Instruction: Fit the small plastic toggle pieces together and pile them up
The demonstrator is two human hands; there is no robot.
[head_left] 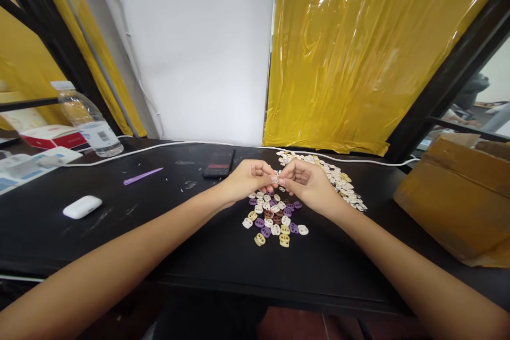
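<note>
My left hand (249,179) and my right hand (308,185) meet fingertip to fingertip above a black table (159,234). Both are closed in a pinch on a small white piece (278,178) held between them. Directly below lies a loose pile of small two-hole pieces (274,219) in white, purple, yellow and brown. A second heap of mostly white and cream pieces (338,180) spreads behind and to the right of my right hand.
A black phone (219,163) lies behind my left hand. A purple stick (142,176), a white earbud case (82,206), a water bottle (91,122) and boxes (50,137) sit at the left. A cardboard box (458,202) stands at right. A white cable (167,145) runs along the back.
</note>
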